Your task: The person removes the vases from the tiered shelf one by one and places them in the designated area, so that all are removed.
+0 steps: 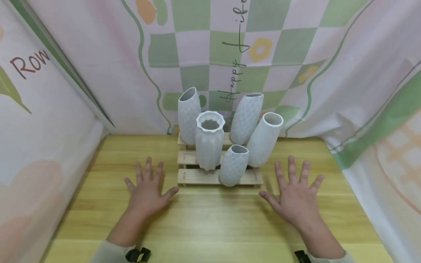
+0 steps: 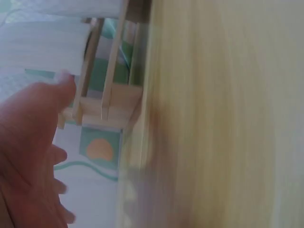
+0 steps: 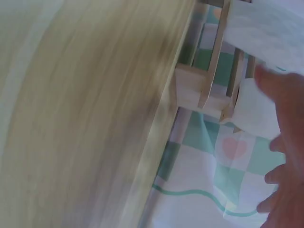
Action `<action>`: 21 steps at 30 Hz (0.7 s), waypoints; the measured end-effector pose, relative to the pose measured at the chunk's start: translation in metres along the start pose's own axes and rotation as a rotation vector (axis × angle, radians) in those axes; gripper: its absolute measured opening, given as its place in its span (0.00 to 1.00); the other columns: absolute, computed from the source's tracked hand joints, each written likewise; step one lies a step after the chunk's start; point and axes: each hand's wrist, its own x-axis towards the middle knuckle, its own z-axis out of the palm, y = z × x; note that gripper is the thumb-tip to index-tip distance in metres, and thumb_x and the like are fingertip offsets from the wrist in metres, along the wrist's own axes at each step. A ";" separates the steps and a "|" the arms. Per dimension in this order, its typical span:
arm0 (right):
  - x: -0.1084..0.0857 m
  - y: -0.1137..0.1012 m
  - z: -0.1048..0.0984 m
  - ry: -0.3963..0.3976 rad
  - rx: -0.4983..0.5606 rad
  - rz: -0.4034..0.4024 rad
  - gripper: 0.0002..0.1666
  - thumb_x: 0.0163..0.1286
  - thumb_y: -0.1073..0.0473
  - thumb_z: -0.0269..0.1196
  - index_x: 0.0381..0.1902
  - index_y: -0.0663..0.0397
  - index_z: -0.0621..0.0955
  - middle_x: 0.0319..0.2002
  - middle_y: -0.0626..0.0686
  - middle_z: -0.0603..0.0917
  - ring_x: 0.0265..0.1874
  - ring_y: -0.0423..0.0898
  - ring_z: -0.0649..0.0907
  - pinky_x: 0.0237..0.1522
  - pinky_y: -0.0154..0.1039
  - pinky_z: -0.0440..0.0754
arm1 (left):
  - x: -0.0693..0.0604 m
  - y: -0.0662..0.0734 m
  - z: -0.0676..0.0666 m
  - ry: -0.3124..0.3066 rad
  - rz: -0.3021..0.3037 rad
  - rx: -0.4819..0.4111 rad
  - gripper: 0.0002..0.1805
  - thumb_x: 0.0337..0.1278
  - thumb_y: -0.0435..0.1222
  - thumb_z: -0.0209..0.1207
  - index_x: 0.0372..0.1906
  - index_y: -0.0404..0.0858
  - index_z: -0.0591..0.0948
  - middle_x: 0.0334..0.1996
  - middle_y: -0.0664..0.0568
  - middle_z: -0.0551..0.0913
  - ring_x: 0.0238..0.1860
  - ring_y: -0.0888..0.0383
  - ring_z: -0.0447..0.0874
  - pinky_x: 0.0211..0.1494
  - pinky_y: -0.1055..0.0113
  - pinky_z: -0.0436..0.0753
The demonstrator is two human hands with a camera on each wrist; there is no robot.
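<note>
Both hands are spread with straight fingers and hold nothing, one on each side of a stepped wooden rack (image 1: pixel 194 176). My left hand (image 1: pixel 147 195) is left of the rack, its thumb nearest the lowest step; my right hand (image 1: pixel 298 201) is to the right. On the rack are several white vases: a scalloped-rim one (image 1: pixel 209 146), a small one (image 1: pixel 234 166) on the front step, a round-mouthed one (image 1: pixel 265 140) leaning right, and two slant-mouthed ones (image 1: pixel 189 117) (image 1: pixel 246 118) at the back. The left wrist view shows my left hand (image 2: pixel 31 142) beside the rack; the right wrist view, my right hand (image 3: pixel 289 137).
The rack stands toward the back of a wooden table (image 1: pixel 210 223). Behind it hangs a green and white checked cloth (image 1: pixel 194 47), and pale printed cloths hang at the left (image 1: pixel 36 138) and right (image 1: pixel 371 120).
</note>
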 end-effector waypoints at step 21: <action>0.015 -0.058 0.005 0.426 0.626 -0.171 0.51 0.61 0.43 0.77 0.73 0.63 0.71 0.56 0.60 0.83 0.51 0.56 0.83 0.50 0.51 0.82 | 0.032 0.018 0.027 0.058 -0.240 -0.845 0.24 0.70 0.46 0.65 0.62 0.36 0.83 0.53 0.44 0.87 0.54 0.47 0.84 0.60 0.50 0.82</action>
